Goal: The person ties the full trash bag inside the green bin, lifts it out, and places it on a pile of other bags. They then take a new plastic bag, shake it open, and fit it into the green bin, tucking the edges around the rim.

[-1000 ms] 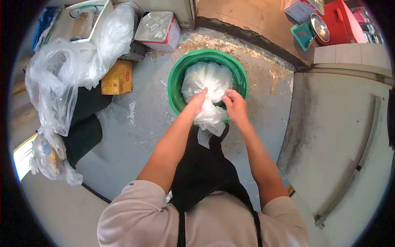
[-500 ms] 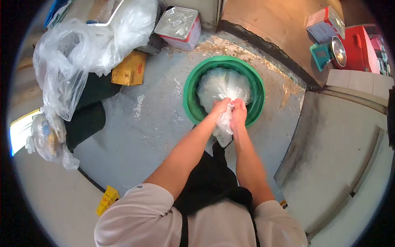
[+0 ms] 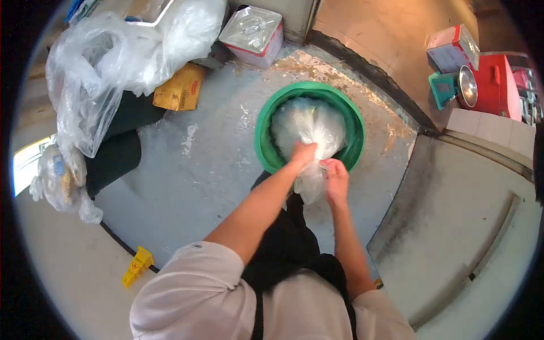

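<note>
In a green tub (image 3: 263,133), clear bag (image 3: 309,122) in closed grip of left hand (image 3: 304,152), pinch of right hand (image 3: 338,177); yellow carton (image 3: 181,88) print illegible.

Right of the cardboard box (image 3: 180,88) stands a lidded tin (image 3: 253,35); left of it, clear plastic sheeting (image 3: 96,62); well right, a scale (image 3: 446,89) and red container (image 3: 494,90); below, a yellow sign (image 3: 137,266).
</note>
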A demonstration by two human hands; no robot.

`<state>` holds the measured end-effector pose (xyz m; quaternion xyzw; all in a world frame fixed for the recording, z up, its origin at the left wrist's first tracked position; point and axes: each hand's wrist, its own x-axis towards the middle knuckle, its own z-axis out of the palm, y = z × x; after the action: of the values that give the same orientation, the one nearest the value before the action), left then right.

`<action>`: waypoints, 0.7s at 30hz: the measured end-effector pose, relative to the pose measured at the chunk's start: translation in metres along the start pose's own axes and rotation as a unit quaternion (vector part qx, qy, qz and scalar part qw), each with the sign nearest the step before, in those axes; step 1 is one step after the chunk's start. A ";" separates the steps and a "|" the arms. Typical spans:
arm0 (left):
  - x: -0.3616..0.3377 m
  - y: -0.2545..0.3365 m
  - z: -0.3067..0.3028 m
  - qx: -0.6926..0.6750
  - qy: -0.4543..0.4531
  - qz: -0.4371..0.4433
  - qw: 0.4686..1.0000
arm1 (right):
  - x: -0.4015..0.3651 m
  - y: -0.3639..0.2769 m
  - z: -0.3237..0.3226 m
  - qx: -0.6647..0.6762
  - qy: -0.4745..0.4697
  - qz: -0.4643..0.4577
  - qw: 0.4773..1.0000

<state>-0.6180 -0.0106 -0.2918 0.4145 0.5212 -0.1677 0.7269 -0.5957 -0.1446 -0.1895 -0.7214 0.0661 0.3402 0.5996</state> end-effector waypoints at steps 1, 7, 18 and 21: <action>-0.004 -0.004 -0.015 -0.112 -0.104 -0.001 0.988 | 0.002 -0.011 -0.017 -0.100 0.012 -0.031 0.994; -0.128 0.044 -0.036 -0.065 -0.040 0.121 0.990 | 0.035 -0.020 0.009 -0.366 -0.137 -0.357 0.848; -0.073 -0.041 -0.063 -0.135 0.096 -0.105 0.981 | 0.053 -0.053 0.078 0.256 0.232 0.094 0.934; -0.022 -0.099 -0.069 -0.043 0.120 -0.140 0.982 | -0.009 -0.076 0.103 0.187 0.191 0.085 0.960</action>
<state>-0.7364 -0.0205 -0.3221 0.3226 0.6647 -0.1944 0.6452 -0.6060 -0.0332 -0.1271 -0.6398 0.3027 0.2278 0.6687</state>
